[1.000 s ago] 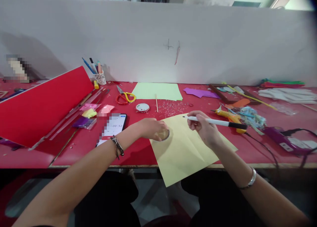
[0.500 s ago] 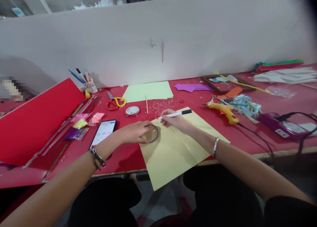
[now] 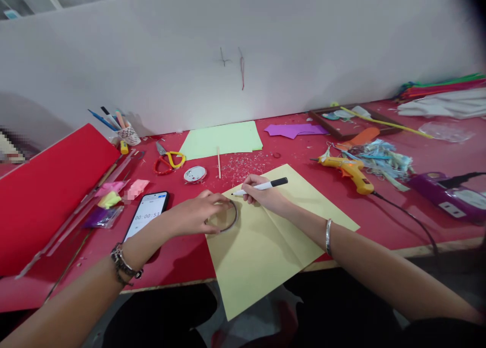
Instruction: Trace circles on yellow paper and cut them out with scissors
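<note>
Red table: yellow paper, phone, glue gun, scissors.

Round ring lies flat on yellow paper near its far-left corner, partly covered by fingers. Paper creased, angled, near corner overhanging worktop edge. White pen, black cap end, tilted low, tip at ring's far rim.

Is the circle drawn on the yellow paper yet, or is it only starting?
Only starting. Done: the round ring lies on the yellow paper, pressed down by the left hand. In hand: the right hand puts the marker tip at the ring's edge. Left: no drawn line shows yet.
</note>
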`<state>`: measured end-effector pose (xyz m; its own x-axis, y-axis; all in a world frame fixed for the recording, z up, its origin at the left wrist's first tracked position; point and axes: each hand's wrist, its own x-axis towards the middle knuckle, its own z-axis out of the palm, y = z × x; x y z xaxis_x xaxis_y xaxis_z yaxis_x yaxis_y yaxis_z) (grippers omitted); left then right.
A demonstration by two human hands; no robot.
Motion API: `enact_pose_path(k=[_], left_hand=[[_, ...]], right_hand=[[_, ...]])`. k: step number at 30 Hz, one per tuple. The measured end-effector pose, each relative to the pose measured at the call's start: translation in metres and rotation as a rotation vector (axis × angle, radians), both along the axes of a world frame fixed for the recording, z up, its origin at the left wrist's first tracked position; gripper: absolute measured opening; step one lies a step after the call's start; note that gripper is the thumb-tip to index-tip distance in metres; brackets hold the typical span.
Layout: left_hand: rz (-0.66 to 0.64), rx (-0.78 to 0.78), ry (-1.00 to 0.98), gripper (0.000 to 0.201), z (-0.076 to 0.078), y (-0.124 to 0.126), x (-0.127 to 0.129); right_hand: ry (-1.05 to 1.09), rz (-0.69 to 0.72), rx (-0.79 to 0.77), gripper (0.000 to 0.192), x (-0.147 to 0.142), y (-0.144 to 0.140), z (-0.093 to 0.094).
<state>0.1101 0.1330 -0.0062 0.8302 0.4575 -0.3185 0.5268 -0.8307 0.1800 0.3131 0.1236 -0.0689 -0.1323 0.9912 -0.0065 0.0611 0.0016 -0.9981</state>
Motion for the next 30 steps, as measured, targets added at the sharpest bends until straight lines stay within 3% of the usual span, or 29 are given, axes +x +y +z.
enact_pose_path(k=[10,22,30], left_hand=[[0.0,-0.017,-0.047,0.048,-0.009,0.004,-0.005],[-0.032,0.026,-0.024,0.047,-0.005,0.003,-0.003],[0.017,0.031,-0.027,0.063,-0.003,0.001,-0.002]], right_hand=[[-0.078,0.023,0.041,0.014,-0.002,0.001,-0.008],[-0.118,0.055,0.073,0.014,0.0,-0.004,-0.006],[-0.211,0.028,0.102,0.014,0.005,-0.026,0.0]])
